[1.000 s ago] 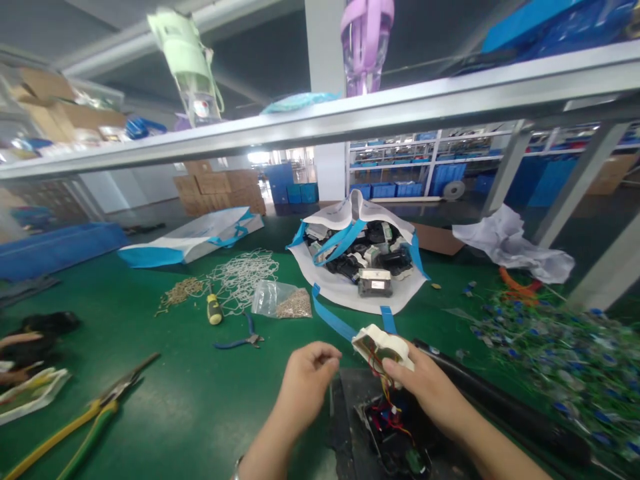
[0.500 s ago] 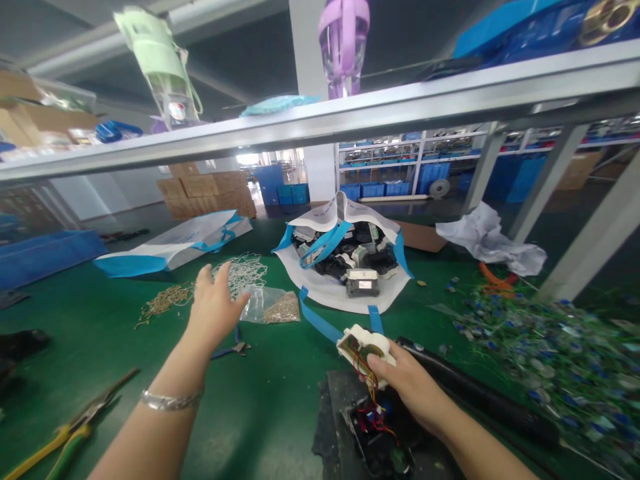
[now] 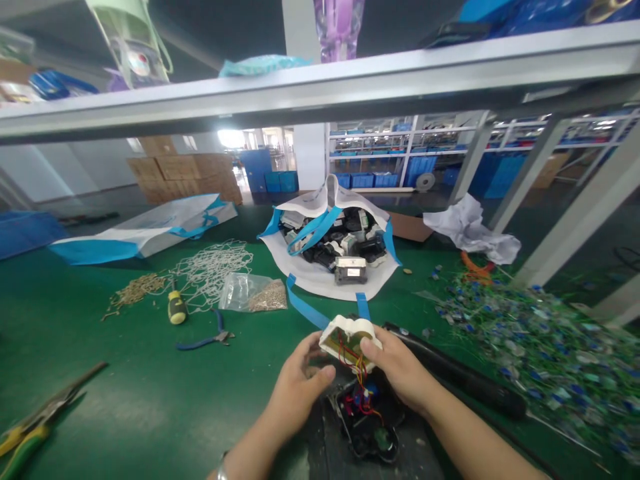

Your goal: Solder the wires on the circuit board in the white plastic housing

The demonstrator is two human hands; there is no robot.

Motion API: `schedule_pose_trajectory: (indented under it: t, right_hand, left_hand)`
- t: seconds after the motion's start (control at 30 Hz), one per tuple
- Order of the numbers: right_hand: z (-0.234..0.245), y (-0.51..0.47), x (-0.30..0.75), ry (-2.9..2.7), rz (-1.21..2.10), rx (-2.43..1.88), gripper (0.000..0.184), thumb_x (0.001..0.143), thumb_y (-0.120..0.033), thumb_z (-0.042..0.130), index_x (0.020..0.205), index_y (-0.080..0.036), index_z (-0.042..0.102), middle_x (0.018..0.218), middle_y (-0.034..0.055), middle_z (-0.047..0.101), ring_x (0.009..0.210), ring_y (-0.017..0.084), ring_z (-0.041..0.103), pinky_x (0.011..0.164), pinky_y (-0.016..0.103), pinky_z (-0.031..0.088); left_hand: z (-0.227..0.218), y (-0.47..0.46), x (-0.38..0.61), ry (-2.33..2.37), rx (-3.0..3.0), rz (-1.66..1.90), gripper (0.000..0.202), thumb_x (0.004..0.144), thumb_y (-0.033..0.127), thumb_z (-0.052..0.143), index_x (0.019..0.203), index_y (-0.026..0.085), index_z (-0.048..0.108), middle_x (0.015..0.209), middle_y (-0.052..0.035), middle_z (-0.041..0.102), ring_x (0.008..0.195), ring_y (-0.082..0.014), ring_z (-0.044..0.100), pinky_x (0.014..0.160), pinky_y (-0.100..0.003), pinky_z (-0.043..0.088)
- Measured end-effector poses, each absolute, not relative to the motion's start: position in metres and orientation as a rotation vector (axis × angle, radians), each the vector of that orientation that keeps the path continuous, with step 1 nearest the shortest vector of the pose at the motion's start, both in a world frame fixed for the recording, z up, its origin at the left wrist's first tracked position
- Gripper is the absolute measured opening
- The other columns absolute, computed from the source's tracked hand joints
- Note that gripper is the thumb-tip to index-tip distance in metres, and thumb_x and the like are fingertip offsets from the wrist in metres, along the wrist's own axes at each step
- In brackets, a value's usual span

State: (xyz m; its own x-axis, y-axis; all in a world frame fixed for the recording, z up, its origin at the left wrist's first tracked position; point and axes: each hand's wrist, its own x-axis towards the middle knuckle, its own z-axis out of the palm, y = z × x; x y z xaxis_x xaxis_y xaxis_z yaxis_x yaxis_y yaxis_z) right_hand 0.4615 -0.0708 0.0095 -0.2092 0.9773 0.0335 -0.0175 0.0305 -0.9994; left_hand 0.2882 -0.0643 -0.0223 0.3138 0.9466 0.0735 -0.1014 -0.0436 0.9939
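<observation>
My right hand point(image 3: 400, 367) grips a white plastic housing point(image 3: 345, 333) with its thumb on the front edge. A board shows inside it, and red and yellow wires run down to a black plastic shell point(image 3: 367, 420) lying on a dark pad point(image 3: 330, 447). At the housing's left side is my left hand point(image 3: 305, 383), thumb and fingers apart; its fingertips are at the edge, partly hidden behind it. Left of the hands lie blue-handled pliers point(image 3: 220, 333) and a yellow-and-black screwdriver point(image 3: 177, 307).
A white-and-blue bag point(image 3: 370, 283) full of similar housings stands ahead. Screws in a plastic bag point(image 3: 267, 297), a screw pile point(image 3: 135, 293) and white cords point(image 3: 215, 267) lie left. Yellow-green pliers point(image 3: 40, 420) are nearer. Rightward are a black tool point(image 3: 465, 373) and green-blue scraps point(image 3: 540, 353).
My left hand has moved right and down, from above the screws to the housing, uncovering the screwdriver. The right hand keeps its hold. The camera view has tilted downward.
</observation>
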Motion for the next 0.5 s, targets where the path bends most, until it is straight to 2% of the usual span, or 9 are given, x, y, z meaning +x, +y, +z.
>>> schedule_pose_trajectory:
  t: [0.2,0.37,0.5]
  right_hand:
    - [0.0054,-0.0683,0.4587,-1.459,1.351,-1.108,0.041,0.070,-0.054,0.055,0.083,-0.014,0.051,0.072,0.0017,0.055,0.069,0.017,0.052,0.063,0.028,0.040]
    - [0.0021,-0.0687,0.4563,-1.488,1.327,-1.152,0.038,0.073,-0.053,0.051,0.081,-0.017,0.048,0.070,-0.0009,0.051,0.066,0.015,0.049,0.062,0.026,0.038]
    - [0.0003,-0.0689,0.4556,-1.523,1.314,-1.177,0.036,0.074,-0.052,0.050,0.082,-0.017,0.048,0.069,-0.0012,0.050,0.064,0.014,0.048,0.061,0.025,0.038]
  left_hand:
    - [-0.0244,-0.0669,0.2949,0.760,1.159,1.061,0.044,0.068,0.030,0.063,0.108,0.016,0.049,0.105,-0.0066,0.059,0.098,-0.0207,0.053,0.087,-0.029,0.039]
    - [-0.0265,-0.0666,0.2944,0.806,1.168,1.047,0.033,0.069,0.031,0.061,0.096,0.013,0.054,0.093,-0.0070,0.062,0.090,-0.0217,0.055,0.082,-0.031,0.041]
    - [-0.0257,-0.0686,0.2932,0.820,1.230,1.080,0.040,0.065,0.030,0.065,0.099,0.014,0.051,0.091,-0.0057,0.060,0.083,-0.0194,0.055,0.074,-0.027,0.043]
